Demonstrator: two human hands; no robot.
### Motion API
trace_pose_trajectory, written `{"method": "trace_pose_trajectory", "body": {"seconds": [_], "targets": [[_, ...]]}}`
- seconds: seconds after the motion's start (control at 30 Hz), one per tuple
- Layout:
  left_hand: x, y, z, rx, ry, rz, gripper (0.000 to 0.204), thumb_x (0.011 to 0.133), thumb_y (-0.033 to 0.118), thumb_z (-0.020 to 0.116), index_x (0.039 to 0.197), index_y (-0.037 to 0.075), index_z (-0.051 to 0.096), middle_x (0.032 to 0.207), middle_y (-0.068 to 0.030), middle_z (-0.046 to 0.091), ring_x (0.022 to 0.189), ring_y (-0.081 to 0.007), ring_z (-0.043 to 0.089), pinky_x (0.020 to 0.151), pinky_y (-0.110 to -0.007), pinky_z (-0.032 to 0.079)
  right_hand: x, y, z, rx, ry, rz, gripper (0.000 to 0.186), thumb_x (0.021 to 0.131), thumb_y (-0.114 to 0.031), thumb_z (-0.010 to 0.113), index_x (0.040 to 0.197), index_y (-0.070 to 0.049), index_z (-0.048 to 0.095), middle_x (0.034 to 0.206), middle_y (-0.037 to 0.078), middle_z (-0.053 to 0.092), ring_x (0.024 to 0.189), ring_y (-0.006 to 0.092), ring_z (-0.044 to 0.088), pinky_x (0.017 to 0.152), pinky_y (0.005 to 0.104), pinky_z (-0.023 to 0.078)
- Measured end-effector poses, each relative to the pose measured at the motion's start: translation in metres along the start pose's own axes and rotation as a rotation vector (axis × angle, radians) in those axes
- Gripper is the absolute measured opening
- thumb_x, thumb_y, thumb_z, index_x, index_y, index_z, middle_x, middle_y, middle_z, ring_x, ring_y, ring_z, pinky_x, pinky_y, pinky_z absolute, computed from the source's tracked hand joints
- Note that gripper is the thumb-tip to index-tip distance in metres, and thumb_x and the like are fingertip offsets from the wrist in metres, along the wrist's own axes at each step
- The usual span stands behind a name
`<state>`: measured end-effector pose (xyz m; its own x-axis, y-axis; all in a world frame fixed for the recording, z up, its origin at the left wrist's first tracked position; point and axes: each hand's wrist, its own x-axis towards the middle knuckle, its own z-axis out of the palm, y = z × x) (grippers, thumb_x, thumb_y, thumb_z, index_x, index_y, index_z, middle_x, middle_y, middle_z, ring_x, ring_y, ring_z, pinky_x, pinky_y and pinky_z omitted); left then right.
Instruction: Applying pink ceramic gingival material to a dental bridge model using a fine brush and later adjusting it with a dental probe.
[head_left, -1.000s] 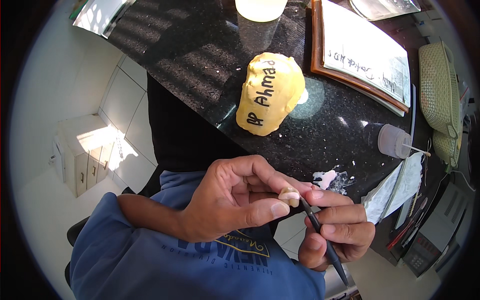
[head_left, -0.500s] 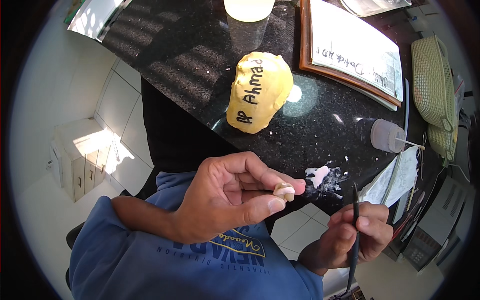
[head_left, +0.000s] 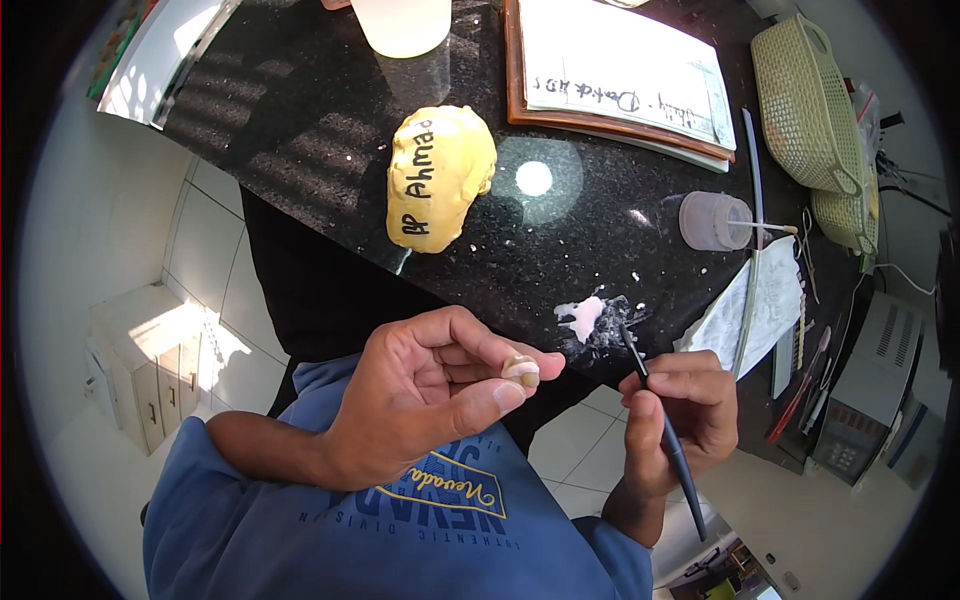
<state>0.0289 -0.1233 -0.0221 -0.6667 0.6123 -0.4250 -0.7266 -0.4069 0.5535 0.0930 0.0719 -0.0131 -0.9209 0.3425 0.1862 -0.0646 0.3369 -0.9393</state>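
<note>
Between thumb and forefinger, my left hand pinches a small tooth-shaped piece, beige with a pale pink-white band. My right hand grips a slim dark brush-like tool, tilted with its thin tip pointing away from me. That tip is at the right side of a pale pink paste blob on the dark counter; whether it touches the whitish smear around the blob I cannot tell. Farther off lies a yellow moulded cast with black handwriting on it.
The speckled dark counter holds a translucent cup, a brown-edged book with paper, and a small clear pot with a cotton swab. A crumpled white sheet and woven baskets are at right.
The dark tool has swung from nearly upright to a slant, its tip now by the paste smear. My left hand keeps its pinch. The whole view has shifted, moving the counter leftward.
</note>
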Motion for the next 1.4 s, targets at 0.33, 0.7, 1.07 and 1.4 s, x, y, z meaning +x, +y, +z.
{"method": "trace_pose_trajectory", "body": {"seconds": [0.33, 0.7, 1.07, 1.4], "targets": [[0.0, -0.01, 0.0, 0.045, 0.048, -0.035, 0.014, 0.083, 0.001, 0.058, 0.094, 0.003, 0.05, 0.107, -0.0241, 0.059, 0.111, -0.0327, 0.055, 0.095, -0.039, 0.046, 0.004, 0.008, 0.003, -0.167, 0.006, -0.07, 0.021, 0.062, 0.007, 0.07, 0.077, 0.001, 0.059, 0.068, 0.013, 0.062, 0.056, 0.0141, 0.059, 0.049, 0.0218, 0.045], [0.0, -0.01, 0.002, 0.066, 0.078, -0.035, 0.018, 0.081, 0.002, 0.062, 0.094, 0.002, 0.049, 0.107, -0.0259, 0.058, 0.107, -0.0347, 0.057, 0.094, -0.042, 0.047, 0.007, 0.005, 0.003, -0.212, -0.025, -0.067, 0.022, 0.058, 0.007, 0.073, 0.075, 0.001, 0.061, 0.068, 0.014, 0.063, 0.053, 0.0142, 0.059, 0.046, 0.0209, 0.044], [-0.001, -0.011, 0.0, -0.042, 0.061, -0.025, 0.017, 0.08, -0.009, 0.058, 0.095, -0.003, 0.051, 0.11, -0.0279, 0.057, 0.107, -0.0237, 0.057, 0.093, -0.032, 0.046, 0.006, 0.001, -0.002, -0.264, -0.154, -0.06, 0.015, 0.073, -0.002, 0.066, 0.079, 0.001, 0.053, 0.075, 0.014, 0.057, 0.061, 0.0118, 0.054, 0.058, 0.0209, 0.047], [-0.001, -0.012, 0.0, -0.055, 0.054, -0.013, 0.018, 0.08, -0.009, 0.058, 0.095, -0.003, 0.051, 0.11, -0.0272, 0.058, 0.108, -0.024, 0.057, 0.094, -0.032, 0.046, 0.009, 0.003, -0.001, -0.223, -0.095, -0.086, 0.022, 0.06, 0.006, 0.074, 0.076, 0.001, 0.06, 0.07, 0.016, 0.062, 0.053, 0.0156, 0.061, 0.044, 0.0208, 0.044]]}}
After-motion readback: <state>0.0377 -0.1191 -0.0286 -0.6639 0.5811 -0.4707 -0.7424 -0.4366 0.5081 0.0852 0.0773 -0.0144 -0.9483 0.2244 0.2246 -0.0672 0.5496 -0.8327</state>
